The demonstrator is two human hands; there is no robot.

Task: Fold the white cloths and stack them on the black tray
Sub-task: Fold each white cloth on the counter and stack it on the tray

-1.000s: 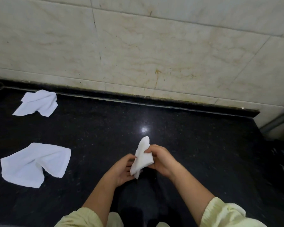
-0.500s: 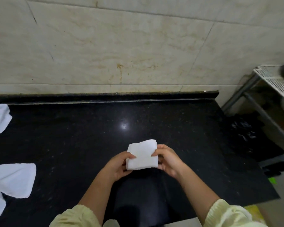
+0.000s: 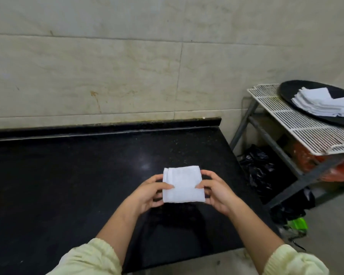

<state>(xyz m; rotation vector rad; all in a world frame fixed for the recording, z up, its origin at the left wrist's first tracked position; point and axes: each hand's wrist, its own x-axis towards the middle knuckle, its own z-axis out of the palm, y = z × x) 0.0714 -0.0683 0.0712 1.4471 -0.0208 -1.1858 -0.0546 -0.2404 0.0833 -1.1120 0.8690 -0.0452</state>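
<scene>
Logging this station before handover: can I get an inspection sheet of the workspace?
Surface: glossy black counter.
Job's things: folded cloth held over the counter; stack of folded cloths on the black tray.
Clutter: black bag and orange item under the wire rack; green item on the floor.
Hands: left hand and right hand pinch opposite edges of the folded cloth.
Cables: nothing seen.
Surroundings: tiled wall behind; wire rack bears the tray.

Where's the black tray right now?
Head view, far right: the black tray sits on the white wire rack, right of the black counter, holding stacked folded cloths.
</scene>
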